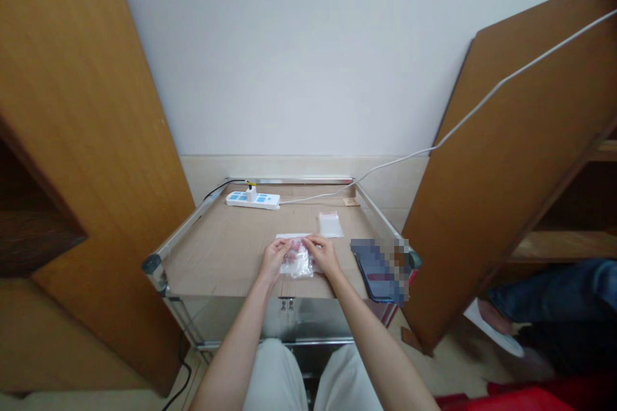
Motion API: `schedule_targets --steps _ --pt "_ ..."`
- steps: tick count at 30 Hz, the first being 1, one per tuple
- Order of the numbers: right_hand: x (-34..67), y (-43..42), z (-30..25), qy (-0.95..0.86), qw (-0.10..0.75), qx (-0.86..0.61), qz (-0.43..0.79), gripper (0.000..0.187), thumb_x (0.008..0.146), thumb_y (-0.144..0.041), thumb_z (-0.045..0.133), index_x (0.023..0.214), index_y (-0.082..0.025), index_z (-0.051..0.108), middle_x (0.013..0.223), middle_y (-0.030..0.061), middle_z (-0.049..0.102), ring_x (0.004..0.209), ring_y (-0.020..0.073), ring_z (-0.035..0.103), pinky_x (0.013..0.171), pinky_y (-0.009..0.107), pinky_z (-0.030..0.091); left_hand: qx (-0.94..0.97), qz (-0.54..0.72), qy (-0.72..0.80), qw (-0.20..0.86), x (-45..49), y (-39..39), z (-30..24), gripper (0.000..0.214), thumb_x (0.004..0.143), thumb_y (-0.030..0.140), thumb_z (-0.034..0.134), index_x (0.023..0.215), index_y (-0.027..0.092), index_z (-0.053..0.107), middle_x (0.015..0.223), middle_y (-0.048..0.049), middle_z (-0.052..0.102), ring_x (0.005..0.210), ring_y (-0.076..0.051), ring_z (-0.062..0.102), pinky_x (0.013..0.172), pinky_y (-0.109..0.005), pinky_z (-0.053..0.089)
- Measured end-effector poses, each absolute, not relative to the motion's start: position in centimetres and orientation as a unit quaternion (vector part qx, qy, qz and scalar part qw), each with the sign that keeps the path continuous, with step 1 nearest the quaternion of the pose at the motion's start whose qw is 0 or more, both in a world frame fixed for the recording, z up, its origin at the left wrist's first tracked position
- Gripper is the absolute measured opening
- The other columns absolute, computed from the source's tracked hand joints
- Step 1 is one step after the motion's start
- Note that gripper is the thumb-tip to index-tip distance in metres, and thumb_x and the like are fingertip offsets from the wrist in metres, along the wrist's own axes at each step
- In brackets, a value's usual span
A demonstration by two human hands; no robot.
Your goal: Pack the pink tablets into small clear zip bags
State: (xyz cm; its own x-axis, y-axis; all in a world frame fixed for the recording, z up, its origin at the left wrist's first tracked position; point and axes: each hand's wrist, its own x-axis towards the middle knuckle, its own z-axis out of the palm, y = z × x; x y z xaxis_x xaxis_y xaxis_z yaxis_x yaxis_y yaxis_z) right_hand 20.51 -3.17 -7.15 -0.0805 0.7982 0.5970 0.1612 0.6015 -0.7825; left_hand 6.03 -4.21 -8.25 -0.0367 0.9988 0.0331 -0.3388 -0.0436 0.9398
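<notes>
Both hands sit at the middle of the cardboard-covered table top (219, 257). My left hand (274, 259) and my right hand (322, 253) pinch the upper edge of a clear plastic bag (297, 263). Something pinkish shows through the bag, but its exact form is hidden by my fingers and the crumpled plastic. A flat white sheet or label (292, 236) lies under the bag. Just beyond my right hand lies a second small, flat resealable bag (330, 225), untouched.
A white power strip (252, 200) with a plugged-in adapter lies at the table's back. To the right, a dark blue object (380, 273) is blurred out. Wooden doors (506, 167) stand open on both sides. Another person's denim-clad leg (554, 292) is at far right.
</notes>
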Motion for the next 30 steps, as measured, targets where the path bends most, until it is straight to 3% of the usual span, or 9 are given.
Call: schedule_targets --steps 6,10,16,21,25,30 --pt "20.56 -3.11 -7.23 -0.675 0.581 -0.357 0.283 0.021 0.073 -0.032 0.051 0.067 -0.018 0.065 0.067 0.0027 0.062 0.064 0.0144 0.055 0.061 0.025 0.041 0.402 0.582 0.414 0.573 6.08 -4.42 -7.80 0.031 0.057 0.037 0.065 0.072 0.011 0.056 0.067 -0.0068 0.065 0.043 -0.010 0.055 0.040 -0.018 0.040" --pt "20.48 -2.95 -7.38 -0.665 0.579 -0.372 0.289 0.023 0.073 -0.034 0.051 0.067 -0.018 0.065 0.068 0.0030 0.062 0.065 0.0149 0.055 0.061 0.026 0.042 0.394 0.575 0.418 0.583 6.16 -4.55 -7.44 0.034 0.062 0.037 0.061 0.082 0.011 0.057 0.068 -0.0078 0.065 0.043 -0.010 0.055 0.039 -0.018 0.041" --pt "20.71 -3.24 -7.17 -0.615 0.596 -0.400 0.326 0.032 0.074 -0.037 0.049 0.097 -0.018 0.059 0.075 0.0037 0.065 0.060 0.0140 0.057 0.058 0.027 0.044 0.368 0.606 0.415 0.571 6.10 -4.43 -7.47 0.039 0.069 0.039 0.053 0.098 0.014 0.051 0.071 -0.0080 0.064 0.043 -0.010 0.056 0.038 -0.019 0.042" --pt "20.78 -3.53 -7.22 -0.637 0.595 -0.371 0.319 0.032 0.076 -0.038 0.045 0.061 -0.018 0.065 0.072 0.0053 0.066 0.069 0.0169 0.059 0.065 0.028 0.043 0.362 0.611 0.425 0.561 6.23 -4.42 -7.46 0.041 0.068 0.041 0.054 0.098 0.014 0.050 0.069 -0.0069 0.064 0.041 -0.010 0.055 0.038 -0.019 0.042" --pt "20.53 -3.47 -7.35 -0.650 0.574 -0.378 0.325 0.032 0.075 -0.040 0.046 0.064 -0.018 0.066 0.061 0.0042 0.064 0.061 0.0166 0.058 0.059 0.028 0.044 0.358 0.614 0.431 0.555 6.31 -4.41 -7.42 0.044 0.065 0.043 0.056 0.097 0.013 0.051 0.067 -0.0059 0.063 0.042 -0.010 0.055 0.039 -0.019 0.042" --pt "20.80 -3.32 -6.95 -0.600 0.603 -0.408 0.332 0.033 0.073 -0.041 0.047 0.060 -0.017 0.066 0.065 0.0050 0.065 0.062 0.0170 0.058 0.060 0.029 0.044 0.351 0.654 0.408 0.532 6.05 -4.02 -7.92 0.044 0.064 0.043 0.057 0.096 0.014 0.050 0.073 -0.0068 0.062 0.058 -0.013 0.059 0.045 -0.020 0.045"
